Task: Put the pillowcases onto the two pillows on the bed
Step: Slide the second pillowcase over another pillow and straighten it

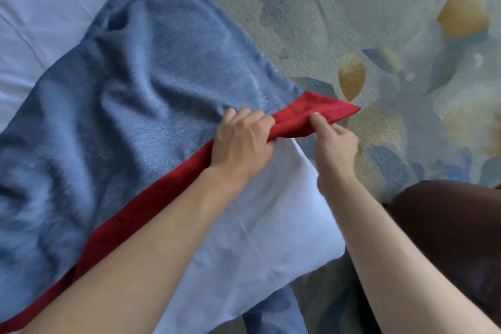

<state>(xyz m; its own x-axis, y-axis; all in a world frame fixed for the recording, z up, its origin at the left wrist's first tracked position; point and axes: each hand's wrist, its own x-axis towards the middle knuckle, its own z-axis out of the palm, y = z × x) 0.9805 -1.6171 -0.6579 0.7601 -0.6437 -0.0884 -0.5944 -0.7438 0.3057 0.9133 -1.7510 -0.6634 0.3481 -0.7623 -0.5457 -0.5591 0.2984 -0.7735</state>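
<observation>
A blue pillowcase (141,84) with a red border (306,114) lies over a white pillow (260,219) at the bed's edge. The pillow's near end sticks out bare below the red border. My left hand (241,141) is closed around the red border near its right corner. Just to its right, my right hand (334,146) pinches the same red border between thumb and fingers. The red corner points out past the bed over the carpet. A second white pillow (67,0) lies uncovered at the upper left, partly under the blue pillowcase.
A patterned carpet (352,13) in grey, blue and yellow fills the right side beyond the bed. A dark brown shape (450,230) sits at the lower right. More blue fabric (273,314) hangs below the pillow at the bottom.
</observation>
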